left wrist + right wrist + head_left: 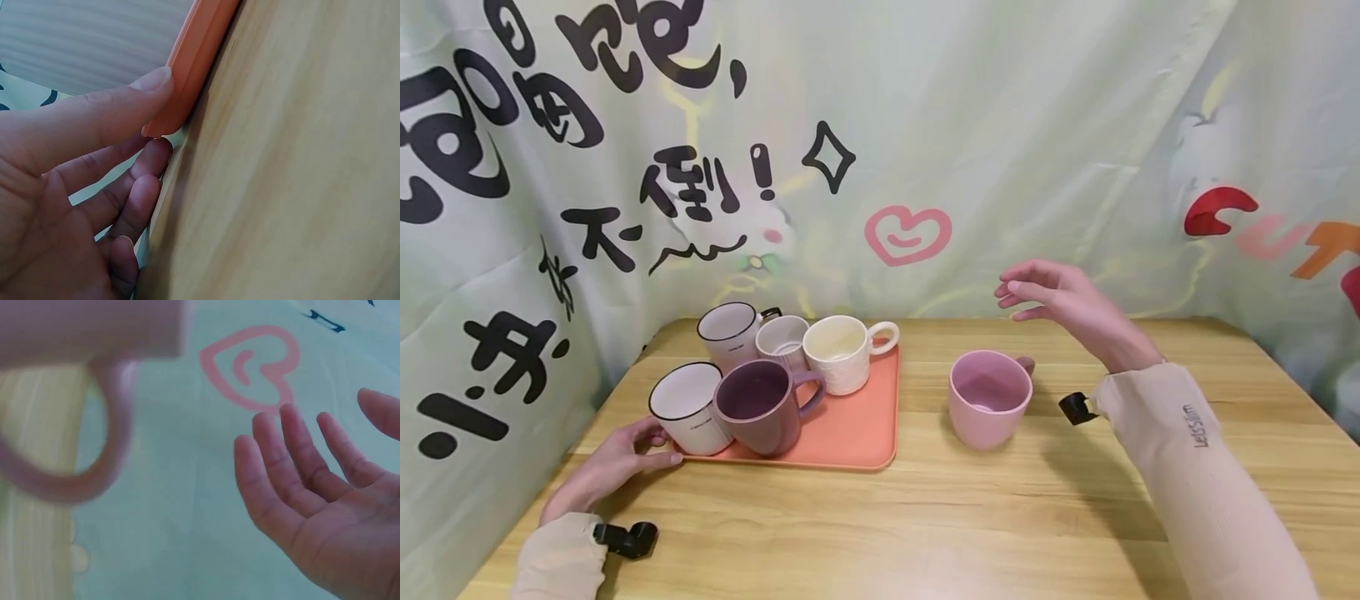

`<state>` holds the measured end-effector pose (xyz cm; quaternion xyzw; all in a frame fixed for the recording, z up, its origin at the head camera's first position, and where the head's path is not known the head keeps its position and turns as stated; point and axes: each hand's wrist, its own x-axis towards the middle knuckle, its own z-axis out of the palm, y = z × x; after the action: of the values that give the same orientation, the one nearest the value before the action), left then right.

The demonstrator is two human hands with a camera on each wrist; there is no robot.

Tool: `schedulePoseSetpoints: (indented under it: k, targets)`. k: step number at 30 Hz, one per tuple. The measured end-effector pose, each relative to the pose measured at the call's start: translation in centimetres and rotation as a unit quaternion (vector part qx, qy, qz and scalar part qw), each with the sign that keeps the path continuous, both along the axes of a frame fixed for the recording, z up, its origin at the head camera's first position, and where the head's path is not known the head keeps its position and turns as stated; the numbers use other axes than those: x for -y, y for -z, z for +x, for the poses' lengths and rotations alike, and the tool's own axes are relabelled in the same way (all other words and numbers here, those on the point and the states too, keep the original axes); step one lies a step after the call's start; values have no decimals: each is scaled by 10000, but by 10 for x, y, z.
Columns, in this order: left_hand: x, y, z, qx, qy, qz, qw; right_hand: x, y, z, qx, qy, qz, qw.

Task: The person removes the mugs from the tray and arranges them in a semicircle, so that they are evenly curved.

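My left hand [613,467] is at the near left corner of an orange tray [857,460]. In the left wrist view the thumb [150,84] lies on the tray's rim and the fingers curl round below the corner. Several mugs stand upright on the tray, among them a purple mug [778,425], a white mug with a black rim [688,425] and a cream mug [842,375]. To the right, a pink mug [987,417] stands on the table. Above and behind it my right hand [1063,300] hovers with loosely bent fingers, holding nothing.
A second black-rimmed mug [730,333] and a ribbed mug [782,337] stand at the tray's back. The wooden table [925,525] ends at a printed curtain [1000,150] behind and to the left. The pink mug's handle [119,437] points toward the right wrist.
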<state>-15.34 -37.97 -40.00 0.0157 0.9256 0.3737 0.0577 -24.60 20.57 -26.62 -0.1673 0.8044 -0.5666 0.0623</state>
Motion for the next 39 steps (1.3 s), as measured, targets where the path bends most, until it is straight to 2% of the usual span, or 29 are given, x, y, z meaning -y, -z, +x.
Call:
schedulePoseSetpoints:
  k: [12, 19, 32, 39]
  targets:
    - [1, -1, 2, -31, -33, 6, 10000, 33, -21, 0, 232, -390, 136, 9989]
    - [1, 1, 1, -124, 115, 111, 9998, 55, -28, -2, 181, -600, 2, 9980]
    - [1, -1, 1, -145, 115, 69, 9998, 91, -19, -3, 401, -794, -463, 9950]
    - [1, 0, 2, -200, 224, 86, 9995, 107, -11, -1, 507, -928, -662, 9922]
